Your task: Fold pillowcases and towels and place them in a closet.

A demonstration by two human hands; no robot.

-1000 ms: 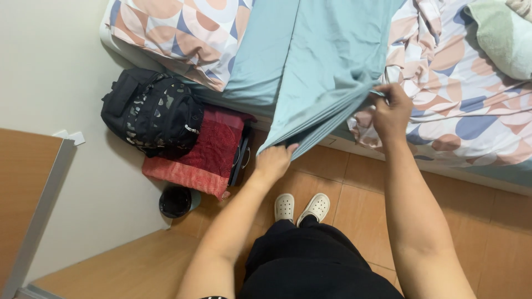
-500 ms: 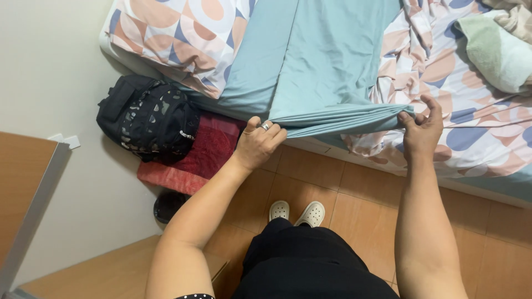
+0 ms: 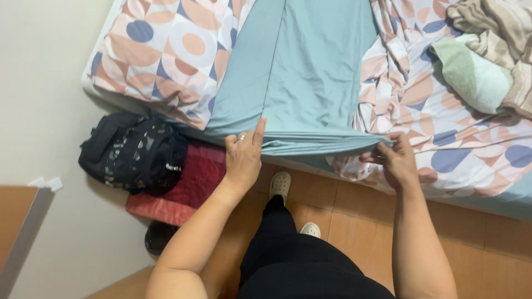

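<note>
Both hands pinch the teal sheet at its folded edge, centre of the frame, on the bed — left hand, right hand. Best to keep the edge taut and level.

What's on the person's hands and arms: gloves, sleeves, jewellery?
No gloves. Both forearms are bare, with no sleeves in view. The left hand wears a ring on one finger. The right hand shows no ring or watch from this angle.
</note>
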